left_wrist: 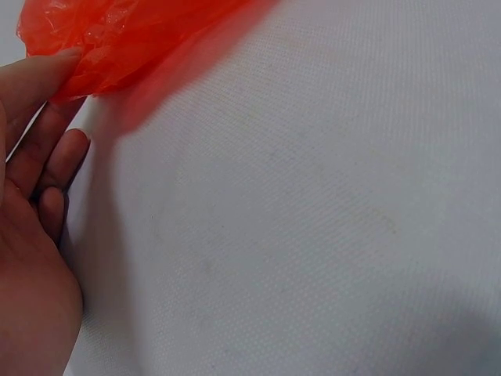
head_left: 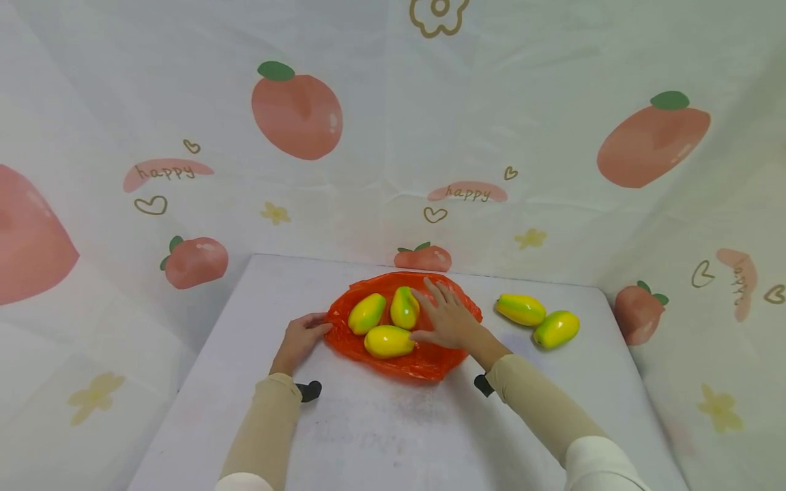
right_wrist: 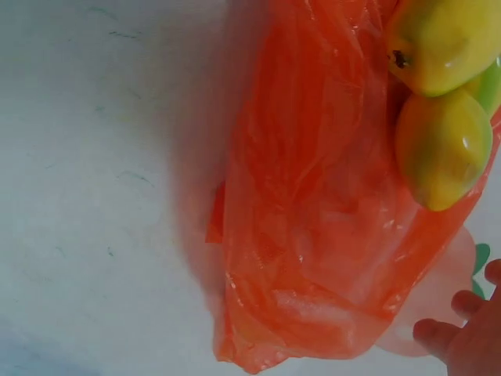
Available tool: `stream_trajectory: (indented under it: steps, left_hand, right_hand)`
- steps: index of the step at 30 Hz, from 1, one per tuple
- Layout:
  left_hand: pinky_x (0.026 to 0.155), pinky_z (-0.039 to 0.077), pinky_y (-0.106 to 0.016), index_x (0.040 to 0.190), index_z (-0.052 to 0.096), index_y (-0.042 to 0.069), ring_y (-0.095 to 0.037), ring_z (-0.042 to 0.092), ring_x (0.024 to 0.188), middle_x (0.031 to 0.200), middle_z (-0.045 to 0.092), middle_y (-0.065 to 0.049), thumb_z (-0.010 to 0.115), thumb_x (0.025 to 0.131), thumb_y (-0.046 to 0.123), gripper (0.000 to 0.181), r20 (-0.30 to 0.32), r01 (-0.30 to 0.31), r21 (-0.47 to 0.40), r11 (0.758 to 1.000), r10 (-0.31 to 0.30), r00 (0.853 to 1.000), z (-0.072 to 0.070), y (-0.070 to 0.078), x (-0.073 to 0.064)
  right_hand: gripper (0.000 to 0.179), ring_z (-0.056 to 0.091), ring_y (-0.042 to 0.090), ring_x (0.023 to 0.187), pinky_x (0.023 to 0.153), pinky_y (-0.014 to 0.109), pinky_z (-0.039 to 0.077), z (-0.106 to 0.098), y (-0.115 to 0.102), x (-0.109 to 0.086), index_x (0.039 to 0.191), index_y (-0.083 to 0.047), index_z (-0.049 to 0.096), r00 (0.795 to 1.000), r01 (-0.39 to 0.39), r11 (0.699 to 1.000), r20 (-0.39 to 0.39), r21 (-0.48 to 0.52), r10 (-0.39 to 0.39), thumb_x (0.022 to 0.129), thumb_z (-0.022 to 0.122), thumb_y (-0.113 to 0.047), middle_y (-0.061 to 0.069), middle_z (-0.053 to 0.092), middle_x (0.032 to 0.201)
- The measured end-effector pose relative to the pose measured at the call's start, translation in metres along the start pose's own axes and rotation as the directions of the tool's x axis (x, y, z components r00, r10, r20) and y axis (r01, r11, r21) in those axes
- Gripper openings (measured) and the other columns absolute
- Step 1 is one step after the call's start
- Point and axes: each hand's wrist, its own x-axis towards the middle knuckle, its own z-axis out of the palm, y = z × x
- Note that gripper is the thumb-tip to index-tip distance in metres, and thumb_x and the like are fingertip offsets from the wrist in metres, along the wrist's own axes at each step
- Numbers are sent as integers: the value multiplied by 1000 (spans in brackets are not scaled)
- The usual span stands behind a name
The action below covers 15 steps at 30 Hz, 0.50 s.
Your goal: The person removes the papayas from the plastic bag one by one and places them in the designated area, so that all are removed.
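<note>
A red plastic bag [head_left: 424, 369] lies spread on the table with three yellow-green papayas on it: one at the left [head_left: 366, 315], one at the back [head_left: 404, 310] and one at the front [head_left: 388, 342]. My left hand [head_left: 299, 343] pinches the bag's left edge between thumb and fingers, as the bag [left_wrist: 149, 47] in the left wrist view confirms. Over the bag's right part, my right hand [head_left: 453, 323] is held with fingers spread and nothing gripped. Its thumb tip is right at the front papaya's end. The right wrist view shows its fingertips [right_wrist: 434, 335] apart from the bag.
Two more papayas, one farther back [head_left: 520, 310] and one nearer [head_left: 557, 330], lie on the table [head_left: 381, 436] right of the bag. A white cloth [head_left: 381, 123] printed with fruit and flowers stands behind and at both sides.
</note>
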Motion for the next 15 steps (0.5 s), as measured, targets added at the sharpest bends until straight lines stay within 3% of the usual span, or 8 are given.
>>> stream_trajectory:
  steps: [10, 15]
  left_hand:
    - [114, 48, -49, 140, 62, 11, -31, 60, 128, 137, 67, -14, 65, 100, 34, 47, 0, 3, -2, 1000, -3, 1000, 1, 1, -1]
    - [115, 47, -49, 140, 62, 12, -30, 60, 128, 137, 67, -13, 66, 99, 34, 46, -5, 11, -8, 1000, -11, 1000, 0, 1, 0]
  right_hand:
    - [99, 20, 43, 156, 116, 63, 40, -7, -2, 10, 165, -28, 14, 999, -20, 997, 52, 75, 16, 88, 64, -67, 12, 9, 173]
    - [97, 24, 41, 155, 115, 62, 42, -10, -3, 15, 164, -27, 18, 998, -34, 988, 62, 151, 25, 89, 69, -60, 13, 18, 171]
